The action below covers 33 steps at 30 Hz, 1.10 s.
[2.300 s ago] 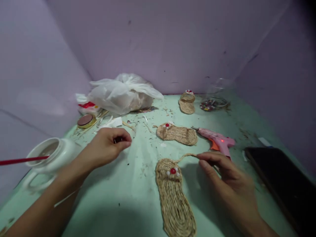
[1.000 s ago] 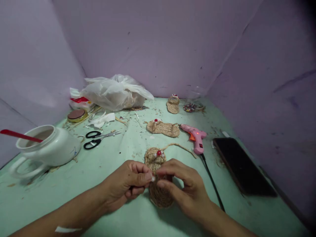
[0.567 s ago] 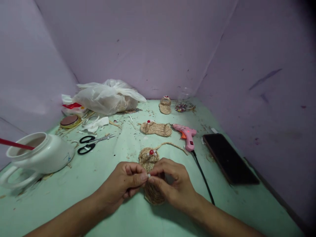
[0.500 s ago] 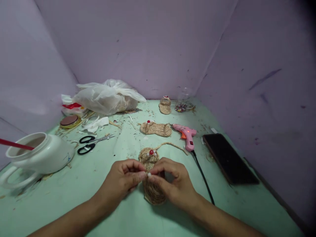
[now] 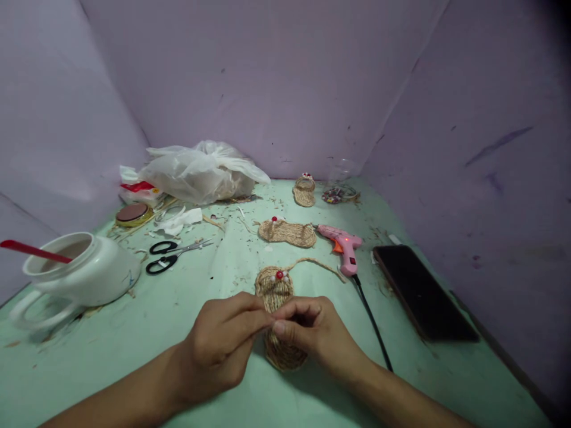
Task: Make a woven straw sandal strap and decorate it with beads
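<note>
A small slipper of coiled jute rope [image 5: 285,356] lies on the green table in front of me. At its far end sit a red bead [image 5: 279,274] and several white beads, and a loose rope end [image 5: 316,262] trails off to the right. Above the slipper's middle, the fingertips of both hands meet. My left hand [image 5: 223,339] is closed in a pinch; whatever it grips is hidden. Thumb and forefinger of my right hand [image 5: 314,327] are pressed together where a white bead showed a moment ago; the fingers now cover it.
Behind lie a second jute slipper [image 5: 288,233], a third [image 5: 304,191] and a pink glue gun [image 5: 341,242] with its cord. A phone [image 5: 423,291] is at right. Scissors [image 5: 176,254], a white pot [image 5: 104,270] and a plastic bag [image 5: 200,172] are at left.
My left hand has turned over and moved in against the right fingertips, so the white bead is no longer visible. The whole view has shifted slightly, with things appearing further right.
</note>
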{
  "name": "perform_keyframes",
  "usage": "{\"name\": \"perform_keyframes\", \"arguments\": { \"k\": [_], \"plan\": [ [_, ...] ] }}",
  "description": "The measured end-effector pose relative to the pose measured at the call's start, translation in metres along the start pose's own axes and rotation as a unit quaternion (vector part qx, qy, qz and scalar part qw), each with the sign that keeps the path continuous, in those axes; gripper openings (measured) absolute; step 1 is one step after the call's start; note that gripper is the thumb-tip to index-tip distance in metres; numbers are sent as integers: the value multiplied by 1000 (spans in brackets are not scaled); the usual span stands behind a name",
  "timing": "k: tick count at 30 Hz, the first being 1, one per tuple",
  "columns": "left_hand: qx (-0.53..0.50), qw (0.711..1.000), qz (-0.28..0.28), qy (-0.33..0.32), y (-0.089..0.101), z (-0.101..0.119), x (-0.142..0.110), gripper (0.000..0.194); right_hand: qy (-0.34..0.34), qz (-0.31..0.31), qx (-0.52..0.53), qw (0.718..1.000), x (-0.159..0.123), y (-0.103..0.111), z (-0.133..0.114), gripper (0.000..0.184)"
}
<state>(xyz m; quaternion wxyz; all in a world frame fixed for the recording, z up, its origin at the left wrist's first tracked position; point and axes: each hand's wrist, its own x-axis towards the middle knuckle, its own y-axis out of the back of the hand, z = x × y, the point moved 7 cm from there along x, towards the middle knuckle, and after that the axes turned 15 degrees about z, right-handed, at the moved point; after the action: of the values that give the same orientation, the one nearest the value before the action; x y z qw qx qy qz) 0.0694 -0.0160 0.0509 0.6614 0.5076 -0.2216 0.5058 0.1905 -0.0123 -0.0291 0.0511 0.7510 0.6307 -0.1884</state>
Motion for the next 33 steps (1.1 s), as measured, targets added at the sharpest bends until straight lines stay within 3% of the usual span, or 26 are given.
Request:
{"name": "perform_keyframes", "arguments": {
  "k": [6, 9, 12, 14, 16, 17, 18, 20, 23, 26, 29, 33],
  "plan": [
    [65, 992, -3, -105, -3, 8, -7, 26, -15, -11, -3, 1000, 0, -1, 9, 22],
    [44, 997, -9, -59, -5, 2, -8, 22, 18, -38, -26, 999, -3, -5, 3, 20],
    [0, 999, -15, 43, -4, -12, -7, 17, 126, -25, -112, 985, -3, 4, -25, 17],
    [-17, 995, 7, 96, 0, -22, -8, 16, 227, 82, -200, 950, 3, 32, -53, 20],
    [-17, 989, 39, 143, 4, -33, -11, 15, 297, 264, -280, 874, 9, 76, -83, 27],
    [-14, 984, 50, 172, 5, -40, -14, 14, 289, 339, -335, 830, 14, 98, -92, 32],
    [-11, 977, 57, 205, 4, -47, -17, 13, 251, 377, -411, 791, 22, 116, -95, 36],
    [-9, 958, 68, 277, 2, -61, -26, 12, 181, 380, -527, 738, 41, 140, -95, 37],
    [-22, 928, 81, 363, -3, -76, -38, 11, 90, 313, -550, 769, 66, 153, -79, 35],
    [-42, 908, 85, 407, -5, -83, -44, 12, 55, 302, -514, 801, 79, 154, -67, 33],
    [-48, 903, 85, 418, -6, -85, -46, 12, 21, 315, -443, 839, 85, 158, -56, 23],
    [-53, 907, 86, 409, -6, -84, -47, 13, -8, 278, -277, 920, 80, 159, -48, 14]
  ]
}}
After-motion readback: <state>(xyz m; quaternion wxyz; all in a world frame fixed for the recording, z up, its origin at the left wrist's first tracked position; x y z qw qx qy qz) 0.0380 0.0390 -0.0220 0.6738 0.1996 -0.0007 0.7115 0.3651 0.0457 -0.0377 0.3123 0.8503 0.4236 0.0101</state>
